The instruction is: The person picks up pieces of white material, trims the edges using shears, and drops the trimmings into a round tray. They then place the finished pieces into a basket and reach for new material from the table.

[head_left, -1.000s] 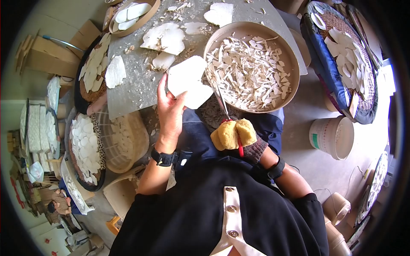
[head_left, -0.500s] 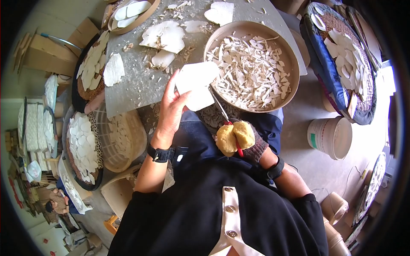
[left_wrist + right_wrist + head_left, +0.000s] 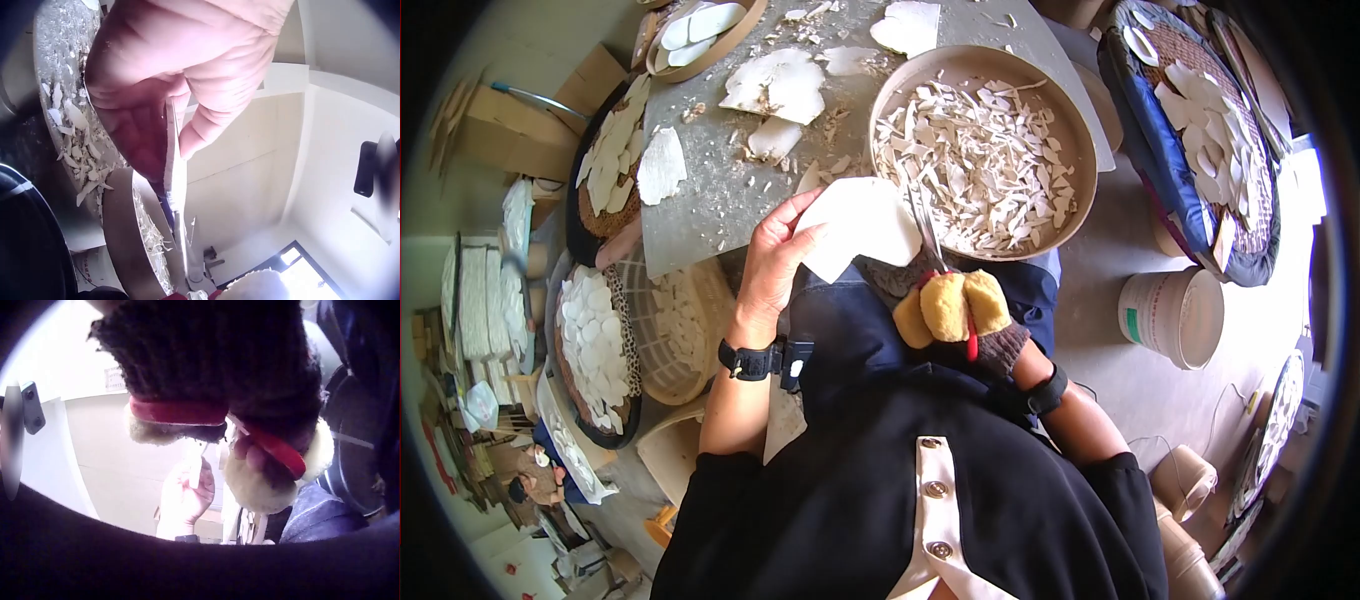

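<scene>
My left hand (image 3: 772, 262) pinches a flat white piece (image 3: 858, 228) between thumb and fingers by its left edge. The piece has an angular outline; edge-on in the left wrist view, it looks thin and stiff. My right hand (image 3: 960, 312), in a dark knitted glove with fluffy yellow finger covers, holds scissors (image 3: 930, 228) with red handles (image 3: 178, 411). Their metal blades stand parted at the right edge of the white piece. Just beyond them, a round tan tray (image 3: 1083, 195) holds many white offcuts.
Larger white pieces (image 3: 775, 85) and crumbs lie on the grey table (image 3: 700, 215). A wicker basket (image 3: 710, 350) and a round rack of white pieces (image 3: 590, 335) stand at left. At right are a white bucket (image 3: 1150, 315) and a blue-edged rack (image 3: 1135, 150). Another person (image 3: 540, 475) is far left.
My left hand has shifted down and left, and the white piece has turned and dropped lower. The scissor blades, in front of or below the piece before, now stand at its right edge.
</scene>
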